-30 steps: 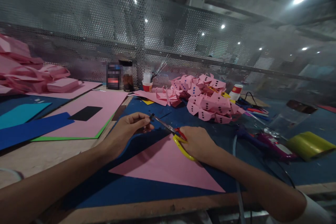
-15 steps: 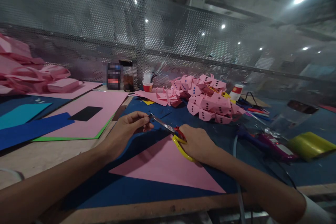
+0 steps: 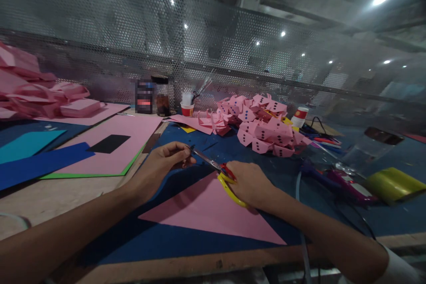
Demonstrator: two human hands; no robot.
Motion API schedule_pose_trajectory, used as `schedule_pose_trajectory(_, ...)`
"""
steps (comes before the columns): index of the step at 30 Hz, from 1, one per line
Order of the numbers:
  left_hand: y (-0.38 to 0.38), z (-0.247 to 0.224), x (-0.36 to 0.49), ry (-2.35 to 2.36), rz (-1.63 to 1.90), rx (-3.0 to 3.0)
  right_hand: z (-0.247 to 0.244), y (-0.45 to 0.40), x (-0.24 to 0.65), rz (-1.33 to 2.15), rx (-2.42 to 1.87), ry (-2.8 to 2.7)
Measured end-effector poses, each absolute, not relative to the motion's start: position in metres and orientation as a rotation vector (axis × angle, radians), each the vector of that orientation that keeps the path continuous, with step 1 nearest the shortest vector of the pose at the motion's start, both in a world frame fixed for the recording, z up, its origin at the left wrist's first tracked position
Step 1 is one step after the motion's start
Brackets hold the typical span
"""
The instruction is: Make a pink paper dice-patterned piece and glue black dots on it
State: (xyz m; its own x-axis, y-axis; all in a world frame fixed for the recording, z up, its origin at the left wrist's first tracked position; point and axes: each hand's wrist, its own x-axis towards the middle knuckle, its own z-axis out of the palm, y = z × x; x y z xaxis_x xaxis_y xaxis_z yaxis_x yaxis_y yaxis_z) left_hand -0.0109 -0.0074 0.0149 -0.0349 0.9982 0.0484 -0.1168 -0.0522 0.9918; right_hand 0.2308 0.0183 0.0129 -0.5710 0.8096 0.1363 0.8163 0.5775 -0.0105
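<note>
My right hand [image 3: 249, 182] is wrapped round the handles of a pair of scissors [image 3: 207, 159], one loop yellow and the other red. Their metal blades point up and left toward the fingertips of my left hand [image 3: 171, 157]. Those fingers are pinched together at the blade tips on a small dark piece, too little of which shows to name. Beneath both hands, a pink paper triangle [image 3: 213, 213] lies flat on the blue mat [image 3: 159, 244]. A thin dark strip [image 3: 209, 146] rests on the mat just beyond the blades.
Folded pink paper shapes with dark dots [image 3: 266, 128] are heaped behind my hands. Pink, green and blue sheets lie left, with a black rectangle [image 3: 111, 143] on top. A purple glue gun [image 3: 353, 184], yellow tape roll [image 3: 396, 185] and cable [image 3: 301, 213] are on the right.
The scissor blades have closed a little, and their handles have shifted slightly. My left hand is almost where it was.
</note>
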Motion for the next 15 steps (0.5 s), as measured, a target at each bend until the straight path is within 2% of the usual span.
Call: schedule_pose_trajectory(15,-0.0074,0.0130,-0.0115,1.123,1.315,1.116,0.0160,0.0179,0.2300,-0.107,-1.420,-2.701)
